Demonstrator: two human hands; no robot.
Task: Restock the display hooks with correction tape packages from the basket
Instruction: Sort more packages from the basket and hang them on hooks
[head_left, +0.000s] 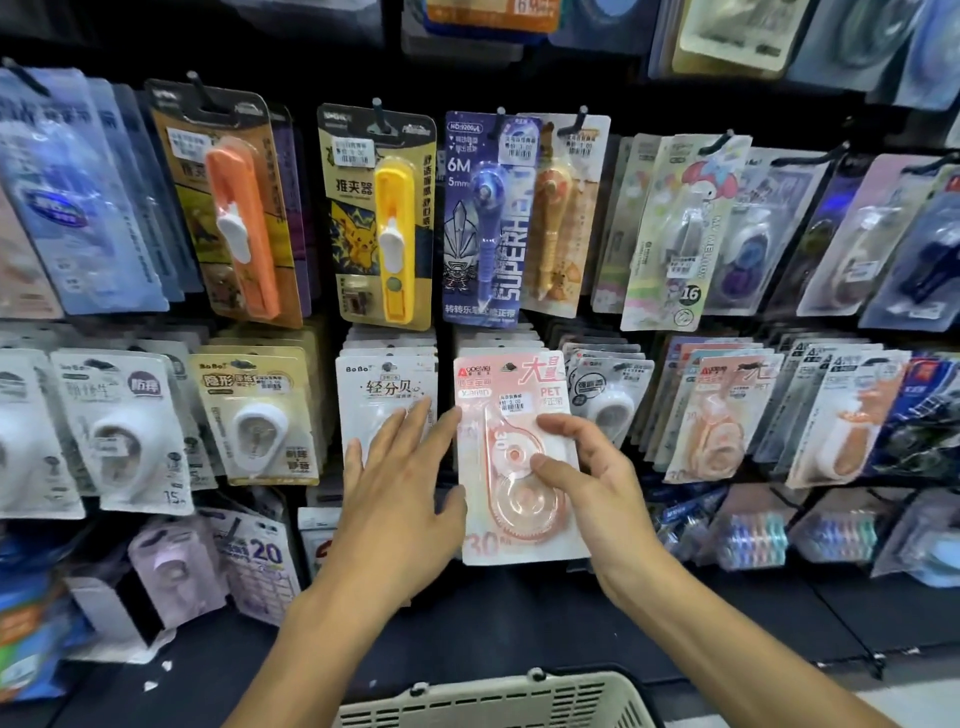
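Observation:
A pink correction tape package with a clear round dispenser hangs at the front of a stack in the middle row of the display. My right hand grips its right edge, thumb and fingers across the blister. Fingers spread, my left hand lies flat beside the package's left edge, over a white package. The beige basket shows its rim at the bottom; what it holds is hidden.
Hooks in the upper row carry an orange clip pusher, a yellow one and a blue pen-style tape. More tape packages hang left and right. A dark shelf ledge runs below.

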